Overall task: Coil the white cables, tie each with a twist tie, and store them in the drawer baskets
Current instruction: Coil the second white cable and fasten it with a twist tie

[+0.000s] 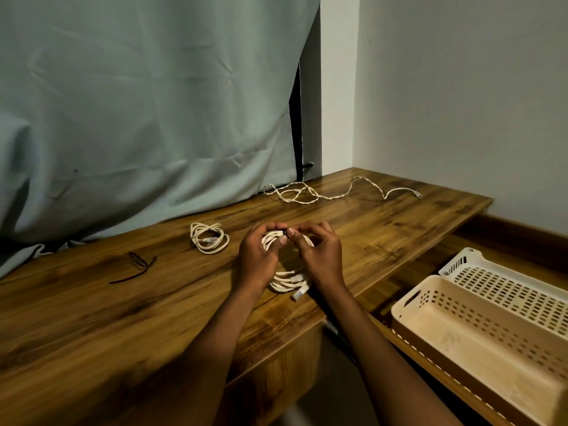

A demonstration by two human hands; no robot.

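Item: coiled white cable (289, 279), on the surface (92, 318); I see my left hand (256, 261) gripping its top loops so they stay bunched, while my right hand (319, 256) pinches a dark twist tie (289, 233) there. Baskets (479, 333) wait in the drawer, right.

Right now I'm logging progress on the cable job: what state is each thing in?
Coil in hands: wound, off the table, tie being fitted at its top.
Left hand: grips the coil.
Right hand: pinches the dark tie.
Second coil: wound, lying on the table.
Far cable: uncoiled, sprawled.
Spare ties: loose on the table.
Two baskets: empty, in the open drawer.
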